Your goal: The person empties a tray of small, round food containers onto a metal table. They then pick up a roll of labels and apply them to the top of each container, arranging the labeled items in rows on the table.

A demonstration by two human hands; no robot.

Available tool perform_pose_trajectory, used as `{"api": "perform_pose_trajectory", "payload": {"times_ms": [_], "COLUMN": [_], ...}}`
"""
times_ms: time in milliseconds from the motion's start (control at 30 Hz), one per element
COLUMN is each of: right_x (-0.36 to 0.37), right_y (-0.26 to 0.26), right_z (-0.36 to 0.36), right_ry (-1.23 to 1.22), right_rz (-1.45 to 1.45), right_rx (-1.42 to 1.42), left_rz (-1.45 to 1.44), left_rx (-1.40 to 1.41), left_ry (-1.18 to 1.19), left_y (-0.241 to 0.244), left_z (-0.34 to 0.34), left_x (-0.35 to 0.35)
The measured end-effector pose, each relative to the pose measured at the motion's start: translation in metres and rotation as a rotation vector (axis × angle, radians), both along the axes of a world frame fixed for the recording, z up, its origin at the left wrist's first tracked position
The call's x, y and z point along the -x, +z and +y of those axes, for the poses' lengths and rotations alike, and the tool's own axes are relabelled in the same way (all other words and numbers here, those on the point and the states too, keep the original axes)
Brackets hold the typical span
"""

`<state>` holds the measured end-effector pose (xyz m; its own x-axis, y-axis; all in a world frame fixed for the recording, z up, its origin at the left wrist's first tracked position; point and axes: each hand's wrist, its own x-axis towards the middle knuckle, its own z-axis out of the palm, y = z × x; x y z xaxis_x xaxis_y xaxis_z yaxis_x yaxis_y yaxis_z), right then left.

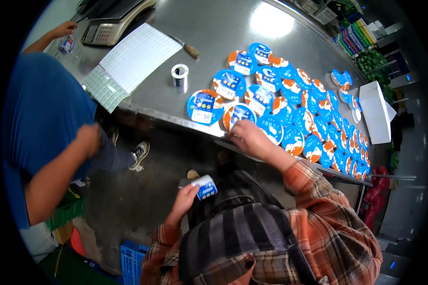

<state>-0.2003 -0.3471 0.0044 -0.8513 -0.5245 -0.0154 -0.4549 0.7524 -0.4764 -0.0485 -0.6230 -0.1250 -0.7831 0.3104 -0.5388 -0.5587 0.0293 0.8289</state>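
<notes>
My left hand (183,201) grips a small roll of blue-and-white printed labels (207,190) in front of my apron. My right hand (249,138) is at the table's near edge, its fingertips on or just over the labelled lid of a round cup (239,113); the fingers partly hide that lid. Around it stand many round cups with blue and orange lids. Those on the left, such as a labelled cup (204,107), bear rectangular labels with printing. Cups further right, such as a cup (292,139), show no such label.
A second label roll (179,75), an open notebook (139,57), a wooden-handled knife (191,50) and a scale (107,30) are on the metal table (207,25). A white box (374,112) stands at the far right. A co-worker in blue (50,117) is close on the left.
</notes>
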Motion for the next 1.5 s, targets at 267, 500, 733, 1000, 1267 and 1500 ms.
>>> {"api": "perform_pose_trajectory", "payload": {"times_ms": [267,500,733,1000,1267,1500], "right_x": [-0.069,-0.084,-0.108,-0.078,0.032,0.018], "right_y": [0.006,0.005,-0.024,0.006,-0.021,-0.010], "right_z": [-0.024,0.056,0.107,0.149,0.183,0.137], "right_ry": [0.548,0.388,0.611,0.355,-0.298,-0.386], "right_rz": [-0.147,-0.122,0.072,-0.055,-0.415,-0.216], "right_rx": [0.133,0.342,0.322,0.598,0.270,-0.285], "left_rz": [0.268,0.263,0.176,-0.313,-0.512,-0.581], "left_rx": [0.186,0.197,0.352,-0.289,-0.346,-0.347], "left_ry": [0.052,-0.001,0.023,0.979,0.235,0.084], "left_y": [0.095,0.099,0.093,0.011,0.110,0.080], "left_z": [0.058,0.131,0.189,0.161,0.155,0.121], "left_x": [0.019,0.009,-0.025,-0.061,-0.087,-0.119]}}
